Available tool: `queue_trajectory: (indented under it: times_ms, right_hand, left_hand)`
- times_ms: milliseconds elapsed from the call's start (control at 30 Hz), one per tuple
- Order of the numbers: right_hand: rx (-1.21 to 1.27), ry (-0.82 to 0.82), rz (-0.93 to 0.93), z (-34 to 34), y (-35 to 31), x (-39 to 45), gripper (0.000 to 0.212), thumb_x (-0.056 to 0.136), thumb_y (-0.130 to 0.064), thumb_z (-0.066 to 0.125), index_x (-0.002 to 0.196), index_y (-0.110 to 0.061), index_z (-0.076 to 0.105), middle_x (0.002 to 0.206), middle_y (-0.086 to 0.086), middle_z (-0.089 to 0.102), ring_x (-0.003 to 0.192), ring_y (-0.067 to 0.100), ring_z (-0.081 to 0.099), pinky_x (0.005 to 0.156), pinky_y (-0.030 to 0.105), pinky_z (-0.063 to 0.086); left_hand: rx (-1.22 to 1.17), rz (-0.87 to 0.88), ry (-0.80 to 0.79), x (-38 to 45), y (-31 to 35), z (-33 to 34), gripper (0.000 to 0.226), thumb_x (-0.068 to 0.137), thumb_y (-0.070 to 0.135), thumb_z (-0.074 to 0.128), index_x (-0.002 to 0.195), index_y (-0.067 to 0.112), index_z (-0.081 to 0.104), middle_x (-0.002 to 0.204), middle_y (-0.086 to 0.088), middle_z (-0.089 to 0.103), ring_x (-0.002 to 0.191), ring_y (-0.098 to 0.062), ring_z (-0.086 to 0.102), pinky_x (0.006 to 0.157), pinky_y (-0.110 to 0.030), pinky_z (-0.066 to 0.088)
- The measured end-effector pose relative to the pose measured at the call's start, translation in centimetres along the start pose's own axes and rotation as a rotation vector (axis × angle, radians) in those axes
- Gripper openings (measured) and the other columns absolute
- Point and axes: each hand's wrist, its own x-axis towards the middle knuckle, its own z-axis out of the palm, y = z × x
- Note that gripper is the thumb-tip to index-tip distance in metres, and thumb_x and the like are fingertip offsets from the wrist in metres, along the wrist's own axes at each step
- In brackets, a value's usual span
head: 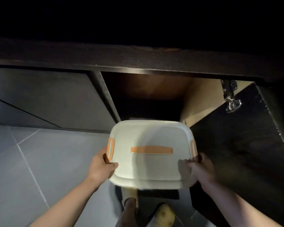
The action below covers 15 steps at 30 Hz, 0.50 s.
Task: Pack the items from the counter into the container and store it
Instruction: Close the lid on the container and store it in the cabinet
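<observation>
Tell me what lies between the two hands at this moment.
In the head view, the lidded white container spans the gap: left hand grips its left edge, right hand its right edge, before the open cabinet.

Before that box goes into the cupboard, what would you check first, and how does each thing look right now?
1. Lid on the container: seated, ok.
2. Orange side clips: seem folded down, ok.
3. Left hand and right hand grip opposite sides: ok.
4. Cupboard door swung open: ok.
5. Space inside the cupboard: too dark, cannot tell.
6. Feet right under the container: cannot tell whether they'll get in the way.
</observation>
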Motion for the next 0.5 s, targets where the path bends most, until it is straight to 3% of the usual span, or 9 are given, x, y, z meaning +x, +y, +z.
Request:
queue_trajectory:
  times_ms: [67, 200, 300, 433, 500]
  right_hand:
    - [-0.005, 0.003, 0.025, 0.7, 0.6, 1.9, 0.031, 0.080, -0.006, 0.070, 0.107, -0.006, 0.056, 0.089, 0.011, 0.061, 0.074, 0.023, 0.058, 0.066, 0.034, 0.046]
    - [0.019, 0.055, 0.042, 2.6, 1.3, 7.0, 0.028, 0.075, -0.002, 0.071, 0.100, -0.005, 0.060, 0.084, 0.012, 0.065, 0.072, 0.024, 0.062, 0.066, 0.038, 0.052]
    - [0.005, 0.054, 0.025, 4.9, 1.7, 11.6, 0.032, 0.073, 0.000, 0.068, 0.105, -0.002, 0.066, 0.095, 0.019, 0.069, 0.088, 0.033, 0.066, 0.078, 0.046, 0.055]
    - [-0.017, 0.053, -0.015, 7.9, 1.2, 16.7, 0.041, 0.077, -0.004, 0.069, 0.118, -0.005, 0.061, 0.105, 0.015, 0.066, 0.095, 0.031, 0.061, 0.082, 0.043, 0.053]
    - [0.030, 0.056, -0.028, 8.9, 0.4, 18.9, 0.036, 0.080, -0.002, 0.067, 0.115, -0.001, 0.062, 0.096, 0.014, 0.064, 0.084, 0.027, 0.060, 0.077, 0.042, 0.054]
  left_hand:
    - [0.000, -0.008, -0.055, 2.6, -0.8, 1.0, 0.048, 0.071, -0.011, 0.064, 0.108, 0.019, 0.060, 0.089, -0.018, 0.063, 0.079, -0.025, 0.057, 0.071, -0.031, 0.048]
    - [-0.021, 0.005, -0.090, 8.8, -1.7, 3.6, 0.043, 0.073, -0.013, 0.062, 0.107, 0.013, 0.060, 0.079, -0.012, 0.056, 0.072, -0.022, 0.051, 0.064, -0.029, 0.044]
    - [-0.007, 0.002, -0.071, 13.6, -2.2, 5.6, 0.041, 0.075, -0.011, 0.060, 0.107, 0.013, 0.059, 0.078, -0.008, 0.060, 0.069, -0.019, 0.055, 0.063, -0.027, 0.045]
    - [0.052, -0.006, 0.037, 19.5, -2.7, 7.6, 0.027, 0.072, -0.011, 0.053, 0.085, 0.012, 0.055, 0.071, -0.006, 0.056, 0.070, -0.027, 0.054, 0.064, -0.034, 0.049]
    - [0.056, 0.026, 0.070, 22.2, -2.6, 8.2, 0.024, 0.073, -0.009, 0.053, 0.079, 0.014, 0.050, 0.069, -0.002, 0.053, 0.074, -0.029, 0.055, 0.062, -0.030, 0.046]
